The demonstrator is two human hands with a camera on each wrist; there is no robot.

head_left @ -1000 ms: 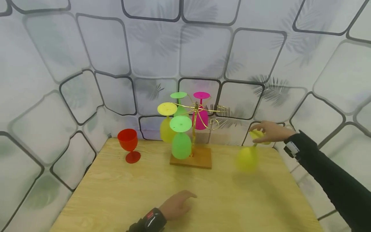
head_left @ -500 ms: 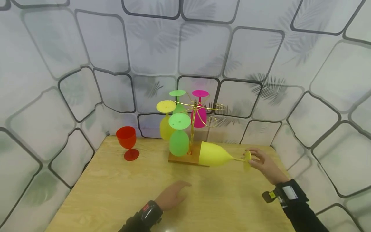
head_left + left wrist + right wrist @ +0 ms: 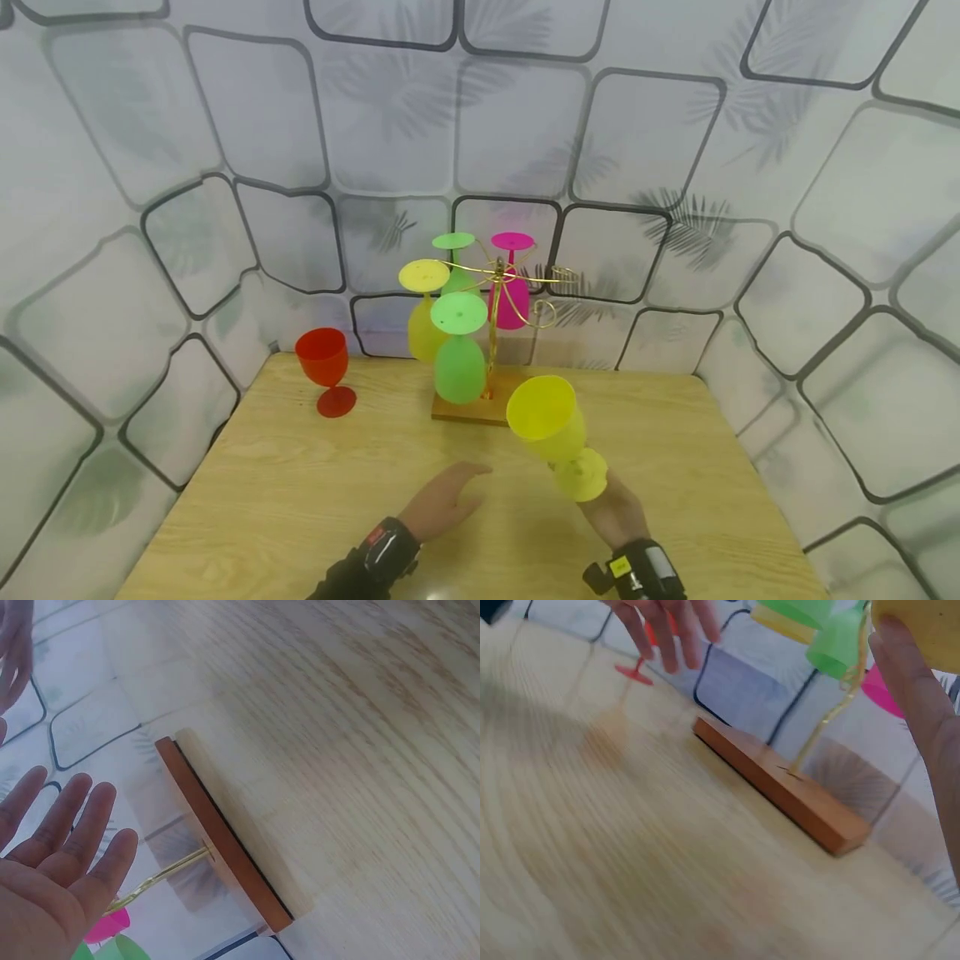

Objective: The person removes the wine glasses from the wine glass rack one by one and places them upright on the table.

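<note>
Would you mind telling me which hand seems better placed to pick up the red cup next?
Probably the left hand: it looks empty and, in the head view, lies nearer the red cup. The right hand holds the yellow cup, so it would likely need freeing first.

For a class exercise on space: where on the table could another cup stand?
Bare wood lies between the red goblet and left hand, and along the table's right side, beyond the held yellow goblet. Crowded: around the rack, with four hanging goblets.
</note>
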